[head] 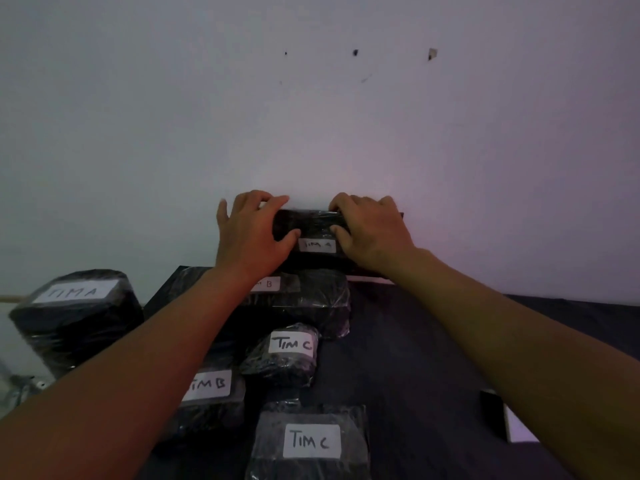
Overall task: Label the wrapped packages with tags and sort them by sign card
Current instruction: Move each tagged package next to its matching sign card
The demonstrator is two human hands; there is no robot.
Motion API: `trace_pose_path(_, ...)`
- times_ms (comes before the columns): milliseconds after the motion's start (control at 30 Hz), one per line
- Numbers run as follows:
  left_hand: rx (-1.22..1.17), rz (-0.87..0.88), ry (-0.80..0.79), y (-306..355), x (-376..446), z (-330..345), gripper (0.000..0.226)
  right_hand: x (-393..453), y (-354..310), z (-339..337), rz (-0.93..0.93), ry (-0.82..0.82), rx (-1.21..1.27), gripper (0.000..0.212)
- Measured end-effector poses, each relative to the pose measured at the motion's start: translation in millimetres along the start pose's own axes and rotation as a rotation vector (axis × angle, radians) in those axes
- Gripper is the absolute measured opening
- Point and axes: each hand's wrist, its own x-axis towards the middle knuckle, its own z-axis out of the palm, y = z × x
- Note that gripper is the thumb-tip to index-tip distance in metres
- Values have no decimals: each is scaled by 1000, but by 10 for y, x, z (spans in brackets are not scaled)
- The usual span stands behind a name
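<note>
A black wrapped package (313, 225) with a white tag reading "TIM A" (317, 244) is held up against the wall at the far edge of the table. My left hand (254, 233) grips its left end and my right hand (372, 232) grips its right end, thumbs on the front face. Below it lies a package tagged "B" (311, 299). Nearer are two packages tagged "TIM C" (284, 355) (311, 445) and one tagged "TIM B" (207, 396). A bigger package tagged "TIM A" (76, 317) stands at the left.
The table has a dark cloth (415, 358). A pale wall (311, 116) rises right behind it. A dark object with a white card (509, 417) lies at the right, partly behind my right forearm. Some metal clutter (17, 389) sits at the far left.
</note>
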Motion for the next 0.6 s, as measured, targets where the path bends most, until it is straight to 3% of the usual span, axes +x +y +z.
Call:
trace_pose_path(200,-44,52,96,297,48,-227,59,-230,266,-473,-25,77,23,29)
trace_pose_path(333,-226,73,175,634,20,-347,77,-470,473,-817,-15,97,77,30)
trace_pose_path(467,-531,-113,104,1092,-69,-422,96,-749,695,-1140,17,170,159,25)
trace_pose_path(600,-782,-277,70,1474,-167,-356,86,-1016,911,-1364,52,194,139,23)
